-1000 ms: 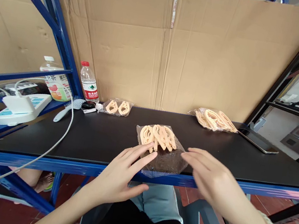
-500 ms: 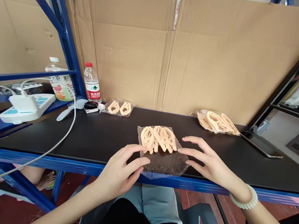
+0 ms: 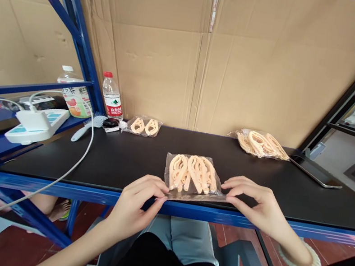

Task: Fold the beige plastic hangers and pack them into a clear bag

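On the black tabletop in front of me lies a clear plastic bag (image 3: 198, 197) with several cream folding hangers (image 3: 202, 174) inside, side by side. Its near edge is folded over into a narrow strip. My left hand (image 3: 140, 204) pinches the bag's near left corner between thumb and fingers. At the near right corner, my right hand (image 3: 259, 207) grips the other end of the strip, thumb underneath. A pale beaded bracelet (image 3: 304, 261) circles the right wrist.
Behind stand a smaller bag of cream pieces (image 3: 144, 126), a fuller bag (image 3: 261, 144) and a phone (image 3: 315, 171). Left are a water bottle (image 3: 112, 96), a hairbrush (image 3: 89, 126) and a white cable (image 3: 67, 173) hanging past the blue table edge (image 3: 84, 193). Cardboard (image 3: 148, 63) walls the back.
The loose near part of the bag has been folded up into a strip. Both hands have closed on its corners; the right hand was open before. The hangers now lie flatter.
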{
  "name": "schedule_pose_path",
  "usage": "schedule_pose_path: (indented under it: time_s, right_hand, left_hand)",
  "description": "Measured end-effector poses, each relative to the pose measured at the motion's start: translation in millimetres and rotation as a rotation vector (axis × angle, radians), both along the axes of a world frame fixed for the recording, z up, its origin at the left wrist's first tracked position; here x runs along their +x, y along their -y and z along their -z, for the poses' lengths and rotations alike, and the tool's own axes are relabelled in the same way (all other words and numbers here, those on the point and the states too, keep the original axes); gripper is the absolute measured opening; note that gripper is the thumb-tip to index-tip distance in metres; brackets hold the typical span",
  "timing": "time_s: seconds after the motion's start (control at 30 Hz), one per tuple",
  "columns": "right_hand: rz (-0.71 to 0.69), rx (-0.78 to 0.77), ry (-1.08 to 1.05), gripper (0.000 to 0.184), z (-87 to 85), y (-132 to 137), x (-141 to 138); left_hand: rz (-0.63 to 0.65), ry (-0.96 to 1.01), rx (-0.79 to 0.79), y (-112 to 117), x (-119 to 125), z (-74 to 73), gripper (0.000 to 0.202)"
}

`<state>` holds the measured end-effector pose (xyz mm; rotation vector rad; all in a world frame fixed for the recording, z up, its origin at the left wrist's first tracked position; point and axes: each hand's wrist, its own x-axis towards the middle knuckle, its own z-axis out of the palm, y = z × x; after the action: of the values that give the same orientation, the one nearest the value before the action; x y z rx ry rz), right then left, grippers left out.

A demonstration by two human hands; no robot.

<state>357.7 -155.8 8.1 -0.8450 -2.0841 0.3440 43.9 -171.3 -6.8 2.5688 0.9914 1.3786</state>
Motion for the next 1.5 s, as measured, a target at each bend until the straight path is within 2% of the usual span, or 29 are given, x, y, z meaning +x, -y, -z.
schedule_pose_path:
  time_s: [0.13,0.27,0.43,0.5,0.6,0.7,0.73,0.83,0.97,1.2,1.33,1.5]
  right_hand:
    - [0.002,-0.215,-0.156,0.023,0.5,17,-13]
    - [0.000,-0.361,-0.300,0.029,5.3,16,-24]
    - [0.151,-0.363,-0.461,0.026,16.4,6,-36]
    - [0.183,-0.326,-0.508,0.031,19.6,4,-39]
    - [0.161,-0.236,-0.544,0.035,22.6,4,-42]
    - [0.163,-0.184,-0.445,0.014,23.9,5,-41]
    - [0.178,-0.174,-0.399,0.013,24.0,5,-41]
    - [0.241,-0.127,-0.273,0.022,23.9,6,-37]
    - [0.281,-0.066,-0.144,0.028,23.1,7,-34]
    - [0.270,-0.015,-0.086,0.028,22.4,2,-35]
    - [0.253,-0.027,-0.031,0.030,22.6,1,-37]
    - [0.263,-0.037,0.020,0.033,25.2,0,-36]
  left_hand:
    - [0.000,0.167,-0.140,13,0,2.9,0.008]
    - [-0.076,0.255,-0.352,12,0,1.5,0.012]
    - [-0.063,0.389,-0.565,1,5,-3.9,0.017]
    - [-0.056,0.436,-0.594,-1,7,-5.8,0.018]
    - [-0.091,0.387,-0.542,0,8,-7.0,0.016]
    - [-0.146,0.242,-0.443,1,7,-6.5,0.011]
    - [-0.168,0.186,-0.403,1,7,-6.0,0.011]
    - [-0.226,0.053,-0.279,0,7,-3.5,0.020]
    - [-0.219,-0.027,-0.153,-2,7,0.6,0.032]
    - [-0.312,-0.218,-0.043,-2,7,3.6,0.038]
    - [-0.366,-0.351,0.071,-1,7,5.3,0.040]
    - [-0.390,-0.415,0.218,-1,8,10.4,0.040]
